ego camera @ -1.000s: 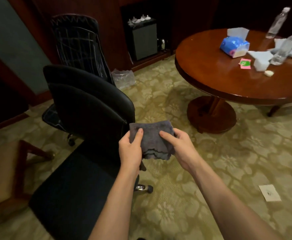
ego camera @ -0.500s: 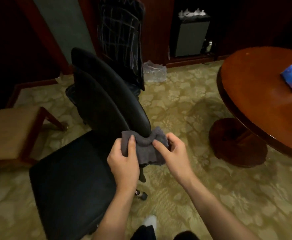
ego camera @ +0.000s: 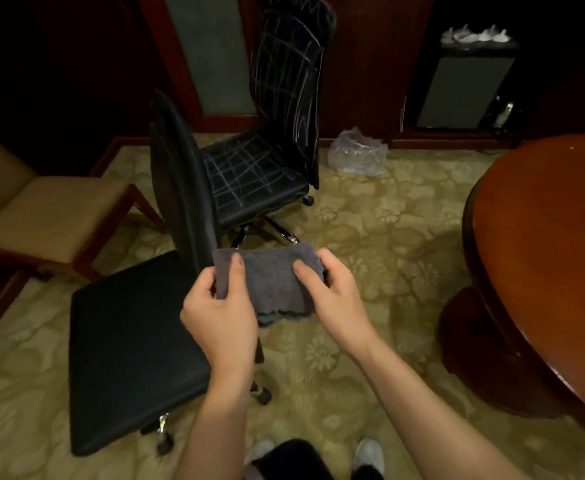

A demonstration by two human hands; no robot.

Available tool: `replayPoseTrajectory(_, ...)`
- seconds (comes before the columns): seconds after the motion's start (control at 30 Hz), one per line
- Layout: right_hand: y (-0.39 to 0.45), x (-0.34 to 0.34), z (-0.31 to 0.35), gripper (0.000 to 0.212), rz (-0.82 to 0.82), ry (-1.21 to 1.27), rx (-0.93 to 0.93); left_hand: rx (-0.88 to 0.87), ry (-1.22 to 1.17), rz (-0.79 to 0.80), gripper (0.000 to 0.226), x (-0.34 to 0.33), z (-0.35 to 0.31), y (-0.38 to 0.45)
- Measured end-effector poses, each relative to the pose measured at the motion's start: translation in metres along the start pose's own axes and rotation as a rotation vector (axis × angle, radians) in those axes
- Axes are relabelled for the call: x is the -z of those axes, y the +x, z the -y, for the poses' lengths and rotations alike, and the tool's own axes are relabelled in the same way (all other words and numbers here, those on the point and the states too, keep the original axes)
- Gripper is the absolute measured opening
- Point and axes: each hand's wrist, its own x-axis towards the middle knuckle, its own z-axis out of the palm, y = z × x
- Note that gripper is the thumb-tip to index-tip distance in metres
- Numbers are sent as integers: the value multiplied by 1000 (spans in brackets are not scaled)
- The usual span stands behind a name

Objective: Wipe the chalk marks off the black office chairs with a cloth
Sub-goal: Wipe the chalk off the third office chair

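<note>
- Cloth [ego camera: 270, 284] sits at centre frame, pinched by both hands — left hand [ego camera: 220, 315] with its thumb on the left edge, right hand [ego camera: 336, 299] with its thumb on the right edge. Probably it is being folded into a pad before wiping.
- Near chair [ego camera: 128, 348], lower left, shows no chalk on its seat; its back is edge-on, so that face is hard to judge.
- Far chair [ego camera: 267, 157], upper centre, carries white chalk lines [ego camera: 246, 171] across seat and back — likely the next one to wipe.
- Round table [ego camera: 554, 244] is cut off at the right edge.
- Upper corners are too dark to read.
</note>
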Motion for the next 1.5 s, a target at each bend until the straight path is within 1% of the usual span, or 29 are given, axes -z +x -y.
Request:
replayPoseTrajectory(0.1,11,28,5,14,5,14,-15,4,25,-22,32,-24,-4,-17)
replayPoseTrajectory(0.2,26,54,4,15,6,20,-55,57,-27,5,25,-52,-5,-25)
replayPoseTrajectory(0.27,34,64,0,16,3,4,-92,141,-74,41,20,-67,-4,-23)
replayPoseTrajectory(0.33,50,74,-8,23,6,-10,-129,239,-119,69,15,-86,1,-14)
replayPoseTrajectory(0.43,80,88,-23,28,-7,-23,-166,341,-156,134,16,-115,15,6)
replayPoseTrajectory(0.57,134,108,-52,25,-26,-175,-199,460,-164,207,14,-167,41,40)
replayPoseTrajectory(0.7,199,126,-80,19,-30,-386,-257,443,-15,207,14,-217,68,83)
replayPoseTrajectory(0.73,216,129,-87,19,-27,-438,-263,452,39,202,11,-226,77,93)
replayPoseTrajectory(0.77,232,132,-91,19,-25,-486,-256,439,118,204,13,-234,84,104)
replayPoseTrajectory(0.83,267,134,-100,20,-23,-531,-243,397,275,199,36,-250,99,126)
replayPoseTrajectory(0.87,282,133,-104,21,-17,-530,-248,400,342,186,40,-257,105,137)
replayPoseTrajectory(0.97,319,132,-119,15,18,-463,-308,396,387,180,31,-281,112,161)
replayPoseTrajectory(1.03,341,132,-131,11,8,-406,-337,406,355,169,28,-300,117,177)
replayPoseTrajectory(1.13,380,130,-157,5,27,-333,-384,497,232,133,18,-331,135,201)
replayPoseTrajectory(1.2,406,125,-177,7,59,-326,-393,546,195,93,13,-347,149,218)
replayPoseTrajectory(1.27,432,114,-195,10,129,-285,-390,545,182,26,7,-356,167,238)
replayPoseTrajectory(1.33,447,100,-217,12,226,-248,-423,537,223,-50,13,-359,195,253)
replayPoseTrajectory(1.4,461,81,-241,11,314,-220,-437,572,238,-130,19,-357,231,272)
replayPoseTrajectory(1.5,476,47,-293,12,390,-227,-446,612,261,-186,42,-348,297,300)
